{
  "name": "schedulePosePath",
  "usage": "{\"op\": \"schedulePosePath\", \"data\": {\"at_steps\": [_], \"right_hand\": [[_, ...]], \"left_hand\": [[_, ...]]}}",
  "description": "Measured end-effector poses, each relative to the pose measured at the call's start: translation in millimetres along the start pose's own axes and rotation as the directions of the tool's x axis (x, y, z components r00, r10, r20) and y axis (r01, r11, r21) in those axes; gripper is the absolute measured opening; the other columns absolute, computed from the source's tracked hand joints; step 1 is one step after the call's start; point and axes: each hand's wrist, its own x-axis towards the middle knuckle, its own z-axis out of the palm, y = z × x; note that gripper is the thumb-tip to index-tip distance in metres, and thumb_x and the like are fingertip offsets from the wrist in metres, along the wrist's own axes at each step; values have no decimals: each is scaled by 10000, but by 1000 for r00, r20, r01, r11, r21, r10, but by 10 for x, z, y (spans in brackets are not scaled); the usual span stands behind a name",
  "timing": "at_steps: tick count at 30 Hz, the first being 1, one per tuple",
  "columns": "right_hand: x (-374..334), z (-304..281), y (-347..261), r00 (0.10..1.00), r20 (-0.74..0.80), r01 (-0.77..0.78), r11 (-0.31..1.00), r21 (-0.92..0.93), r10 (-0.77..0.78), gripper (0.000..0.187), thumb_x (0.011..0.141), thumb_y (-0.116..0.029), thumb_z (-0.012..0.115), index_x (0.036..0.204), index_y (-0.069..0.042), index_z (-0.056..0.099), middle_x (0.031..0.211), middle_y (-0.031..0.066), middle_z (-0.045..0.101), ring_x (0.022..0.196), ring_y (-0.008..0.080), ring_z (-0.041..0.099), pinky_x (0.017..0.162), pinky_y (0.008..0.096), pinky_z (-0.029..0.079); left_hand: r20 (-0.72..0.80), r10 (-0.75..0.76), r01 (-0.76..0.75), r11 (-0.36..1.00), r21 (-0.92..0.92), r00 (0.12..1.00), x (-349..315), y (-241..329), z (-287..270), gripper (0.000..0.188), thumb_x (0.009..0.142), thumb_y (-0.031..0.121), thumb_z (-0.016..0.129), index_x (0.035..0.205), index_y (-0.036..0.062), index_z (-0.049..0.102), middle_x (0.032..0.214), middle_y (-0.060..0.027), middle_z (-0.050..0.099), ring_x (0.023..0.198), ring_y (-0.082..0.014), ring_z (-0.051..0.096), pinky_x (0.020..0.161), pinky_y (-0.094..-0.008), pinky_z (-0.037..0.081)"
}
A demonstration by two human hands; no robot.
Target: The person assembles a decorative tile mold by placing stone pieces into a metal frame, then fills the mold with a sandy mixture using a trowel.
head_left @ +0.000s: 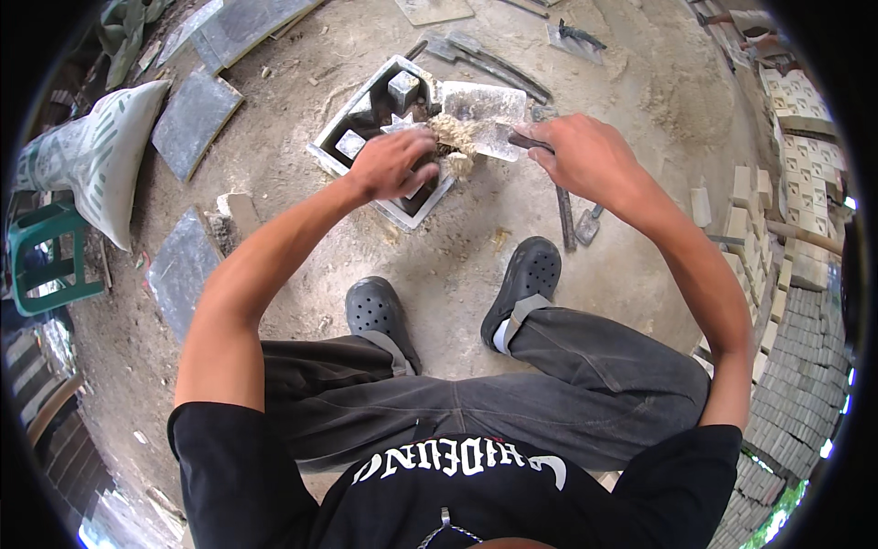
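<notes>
My right hand (590, 157) grips the dark handle of a flat rectangular metal trowel (485, 101), whose blade is held over the right side of a grey mould. Damp-looking sandy mix (450, 134) sits on the blade's left part and at the mould's edge. The mould (355, 103) lies on the ground in front of my feet, with raised square blocks and a star shape inside. Above its near part hovers my left hand (393, 165), fingers curved and apart beside the mix, with nothing seen in them. That hand hides part of the mould's inside.
Long metal bars (498, 66) lie beyond the mould, and a small trowel-like tool (589, 225) lies near my right shoe. Grey slabs (194, 123), a full white sack (114, 160) and a green stool (55, 252) stand left. Stacked blocks (796, 343) line the right.
</notes>
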Motion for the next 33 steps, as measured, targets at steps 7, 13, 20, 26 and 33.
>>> {"op": "schedulePosePath", "data": {"at_steps": [7, 13, 20, 26, 33], "right_hand": [[-79, 46, -79, 999, -46, -29, 999, -21, 28, 373, 906, -182, 622, 1278, -199, 642, 923, 151, 674, 865, 355, 646, 734, 467, 524], [-178, 83, 5, 989, -107, -108, 994, -24, 105, 372, 917, -202, 623, 1288, -214, 638, 894, 142, 665, 840, 351, 646, 726, 455, 525], [-262, 197, 211, 983, -133, -130, 991, -25, 126, 376, 921, -227, 618, 1296, -224, 635, 921, 139, 672, 813, 346, 668, 697, 457, 546], [-377, 244, 339, 972, -180, -154, 988, 2, 152, 376, 922, -238, 617, 1298, -221, 636, 921, 144, 674, 829, 351, 666, 709, 457, 538], [-469, 205, 332, 964, -180, -188, 981, 52, 194, 349, 924, -255, 620, 1268, -211, 659, 898, 154, 680, 834, 361, 661, 714, 453, 532]], "left_hand": [[-399, -115, 269, 895, 355, 909, 641, -476, -191, 564, 1011, 342, 430, 1462, 11, 359, 1532, -173, 367, 1453, -295, 299, 1206, -423, 218], [2, 57, -53, 921, 386, 998, 589, -538, -177, 565, 1032, 352, 360, 1506, 47, 324, 1585, -114, 302, 1483, -243, 239, 1231, -377, 165], [-24, 70, -66, 991, 119, 997, 406, -245, -61, 511, 986, 338, 504, 1417, 69, 463, 1536, -147, 378, 1456, -279, 299, 1221, -408, 206], [294, 495, -550, 821, 149, 818, 383, 304, 150, 702, 1001, 501, 401, 1555, 119, 203, 1628, -123, 164, 1508, -261, 133, 1242, -419, 81], [291, 128, -243, 882, 405, 948, 329, 348, 172, 794, 996, 630, 154, 1565, 76, 131, 1643, -115, 76, 1517, -245, 58, 1233, -399, 9]]}}
